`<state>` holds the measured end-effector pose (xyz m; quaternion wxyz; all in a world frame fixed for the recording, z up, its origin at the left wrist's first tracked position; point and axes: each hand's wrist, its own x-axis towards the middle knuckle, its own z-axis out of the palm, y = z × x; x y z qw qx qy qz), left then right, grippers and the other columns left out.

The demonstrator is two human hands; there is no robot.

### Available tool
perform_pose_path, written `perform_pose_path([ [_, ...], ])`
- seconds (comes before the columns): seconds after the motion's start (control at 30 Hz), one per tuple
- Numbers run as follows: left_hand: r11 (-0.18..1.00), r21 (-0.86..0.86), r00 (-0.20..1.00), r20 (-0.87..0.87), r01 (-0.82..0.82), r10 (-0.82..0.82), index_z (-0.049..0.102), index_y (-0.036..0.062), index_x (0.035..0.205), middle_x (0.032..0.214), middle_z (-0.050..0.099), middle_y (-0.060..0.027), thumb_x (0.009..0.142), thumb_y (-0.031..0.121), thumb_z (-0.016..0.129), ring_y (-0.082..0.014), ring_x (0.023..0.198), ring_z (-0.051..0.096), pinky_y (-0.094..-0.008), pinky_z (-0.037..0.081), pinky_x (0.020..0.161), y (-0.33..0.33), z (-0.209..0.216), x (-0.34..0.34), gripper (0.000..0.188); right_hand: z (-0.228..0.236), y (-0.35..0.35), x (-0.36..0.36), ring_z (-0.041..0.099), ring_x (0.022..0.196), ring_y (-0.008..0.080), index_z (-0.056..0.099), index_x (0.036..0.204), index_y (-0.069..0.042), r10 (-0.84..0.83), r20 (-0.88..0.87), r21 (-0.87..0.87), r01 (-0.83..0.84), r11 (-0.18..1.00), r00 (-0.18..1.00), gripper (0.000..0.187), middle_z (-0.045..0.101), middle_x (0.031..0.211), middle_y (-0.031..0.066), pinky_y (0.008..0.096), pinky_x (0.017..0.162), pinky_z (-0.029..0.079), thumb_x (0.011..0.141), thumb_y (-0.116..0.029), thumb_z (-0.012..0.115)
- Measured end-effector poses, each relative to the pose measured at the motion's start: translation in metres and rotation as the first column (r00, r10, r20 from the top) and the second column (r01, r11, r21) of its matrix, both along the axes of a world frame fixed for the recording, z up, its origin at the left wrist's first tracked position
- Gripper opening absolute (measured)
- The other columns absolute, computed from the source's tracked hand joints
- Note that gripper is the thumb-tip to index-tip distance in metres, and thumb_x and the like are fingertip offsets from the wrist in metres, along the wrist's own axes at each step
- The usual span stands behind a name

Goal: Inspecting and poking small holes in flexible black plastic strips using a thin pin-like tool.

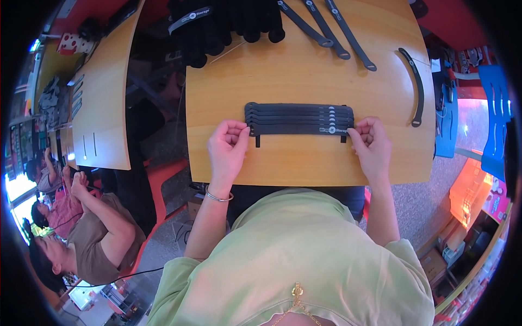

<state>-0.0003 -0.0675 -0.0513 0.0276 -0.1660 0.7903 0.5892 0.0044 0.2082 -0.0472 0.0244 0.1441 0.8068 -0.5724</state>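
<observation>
Six or so black straps [299,118] lie stacked flat in an overlapping row on your wooden bench [304,163], running side to side just beyond your fingers. Your left hand [228,148] pinches the left end of the nearest strap between thumb and fingertips, fingers curled in. Your right hand [371,145] does the same at the right end of the stack, thumb and fingers closed on the strap's end beside its small white label. A short black tab hangs down from the stack near each hand.

Beyond the stack, toward the far edge of the bench, three loose black straps [331,30] lie fanned out at an angle. To the right of the stack, one curved black strap [416,87] lies alone near the bench's right edge. At the far left corner, well apart from the stack, a heap of black gloves [228,24] sits. You wear a thin silver bracelet [218,198] on your left wrist and a light green top [293,255].
</observation>
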Motion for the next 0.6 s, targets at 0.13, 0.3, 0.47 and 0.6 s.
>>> perform_pose_path([
  [0.13, 1.0, 0.008, 1.0, 0.01, 0.002, -0.002, 0.057, 0.0015, 0.084, 0.066, 0.055, 0.0021, 0.082, 0.003, 0.061, -0.0012, 0.051, 0.048, -0.0164, 0.038, 0.04, 0.0, -0.001, -0.001, 0.004, 0.0, 0.0, -0.001, 0.051, 0.058, 0.0047, 0.05, 0.091, -0.001, -0.003, 0.004, -0.001, 0.003, 1.0, 1.0, 0.018, 0.055, 0.073, 0.0021, 0.0179, 0.047, 0.043, 0.08, -0.001, 0.065],
  [0.3, 1.0, 0.0, 1.0, 0.024, 0.002, -0.002, 0.057, 0.0014, 0.084, 0.066, 0.055, 0.0021, 0.082, 0.002, 0.061, -0.0013, 0.051, 0.048, -0.0163, 0.038, 0.04, 0.0, 0.0, -0.003, 0.004, -0.001, 0.0, -0.003, 0.051, 0.057, 0.0046, 0.05, 0.09, -0.001, -0.012, 0.016, -0.005, 0.012, 1.0, 1.0, 0.019, 0.055, 0.071, 0.0021, 0.0181, 0.046, 0.042, 0.08, -0.002, 0.065],
  [0.47, 1.0, -0.013, 0.998, -0.052, 0.024, -0.025, 0.057, 0.0013, 0.085, 0.067, 0.056, 0.0014, 0.082, 0.003, 0.061, -0.0019, 0.051, 0.048, -0.0167, 0.038, 0.04, -0.002, -0.007, -0.003, 0.005, -0.003, 0.003, -0.006, 0.051, 0.056, 0.0044, 0.052, 0.089, -0.001, -0.003, -0.044, 0.045, 0.005, 0.999, 0.999, 0.018, 0.055, 0.069, 0.0011, 0.018, 0.048, 0.042, 0.078, -0.001, 0.066],
  [0.6, 1.0, -0.007, 1.0, -0.012, 0.012, -0.012, 0.057, 0.0013, 0.086, 0.069, 0.056, 0.0009, 0.082, 0.002, 0.062, -0.0018, 0.051, 0.048, -0.0166, 0.038, 0.04, -0.002, -0.01, -0.001, 0.006, -0.01, 0.005, -0.002, 0.052, 0.055, 0.0052, 0.054, 0.086, -0.002, -0.034, -0.012, 0.042, 0.035, 0.999, 0.999, 0.018, 0.056, 0.068, 0.0014, 0.0192, 0.05, 0.044, 0.076, -0.003, 0.068],
])
